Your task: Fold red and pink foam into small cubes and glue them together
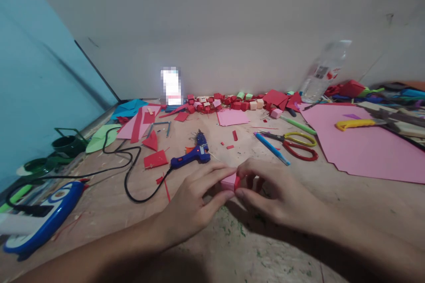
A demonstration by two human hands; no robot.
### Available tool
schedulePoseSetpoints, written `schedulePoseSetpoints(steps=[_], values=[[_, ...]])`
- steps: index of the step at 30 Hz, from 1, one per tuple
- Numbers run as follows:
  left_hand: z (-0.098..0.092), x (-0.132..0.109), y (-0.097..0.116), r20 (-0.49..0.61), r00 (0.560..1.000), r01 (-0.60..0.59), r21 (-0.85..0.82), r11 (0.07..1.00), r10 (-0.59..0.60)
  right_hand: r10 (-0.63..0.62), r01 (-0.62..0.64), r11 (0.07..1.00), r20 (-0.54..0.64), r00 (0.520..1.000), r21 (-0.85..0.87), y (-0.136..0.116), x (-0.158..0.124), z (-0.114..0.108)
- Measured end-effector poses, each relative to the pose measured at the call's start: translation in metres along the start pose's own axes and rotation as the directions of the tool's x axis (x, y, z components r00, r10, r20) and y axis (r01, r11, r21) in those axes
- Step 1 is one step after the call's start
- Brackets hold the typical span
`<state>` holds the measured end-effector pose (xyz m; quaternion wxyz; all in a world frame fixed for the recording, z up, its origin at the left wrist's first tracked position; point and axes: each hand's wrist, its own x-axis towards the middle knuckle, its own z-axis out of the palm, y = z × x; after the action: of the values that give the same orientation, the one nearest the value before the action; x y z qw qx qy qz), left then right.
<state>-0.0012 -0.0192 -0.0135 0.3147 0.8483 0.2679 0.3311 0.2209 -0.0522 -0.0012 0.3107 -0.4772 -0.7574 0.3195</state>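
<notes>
Between both hands is a small pink and red paper box, held just above the table. My left hand pinches its left side, with the thumb below and the fingers along the top. My right hand grips the red right end between thumb and fingertips. Beyond the left hand lies a blue hot glue gun with its black cord. Past the right hand are a blue pen and scissors with yellow and red handles. Small red paper scraps lie ahead of the hands.
Along the wall runs a row of small red, pink and green paper boxes. A lit phone stands behind. A plastic bottle is at the back right, near a large pink sheet and a yellow-handled cutter. A blue-white power strip lies left.
</notes>
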Motion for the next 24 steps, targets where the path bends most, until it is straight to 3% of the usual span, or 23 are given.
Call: schedulePoseSetpoints(steps=[7, 12, 19, 24], values=[[-0.0003, -0.0032, 0.0006, 0.077, 0.992, 0.115, -0.207, 0.972, -0.101, 0.218, -0.230, 0.918, 0.073, 0.973, 0.324, 0.0026, 0.0061, 0.0036], [0.0002, -0.0047, -0.0001, 0.147, 0.989, 0.056, -0.219, 0.974, -0.024, 0.189, -0.250, 0.817, 0.167, 0.968, 0.520, 0.0037, 0.0043, 0.0094], [-0.0009, -0.0014, 0.0015, 0.088, 0.992, 0.108, -0.170, 0.979, -0.094, 0.226, -0.252, 0.863, 0.112, 0.968, 0.438, 0.0055, 0.0075, 0.0062], [-0.0003, 0.0005, 0.0014, 0.050, 0.997, 0.058, -0.161, 0.985, -0.050, 0.232, -0.275, 0.853, 0.149, 0.961, 0.443, 0.0055, 0.0059, 0.0044]])
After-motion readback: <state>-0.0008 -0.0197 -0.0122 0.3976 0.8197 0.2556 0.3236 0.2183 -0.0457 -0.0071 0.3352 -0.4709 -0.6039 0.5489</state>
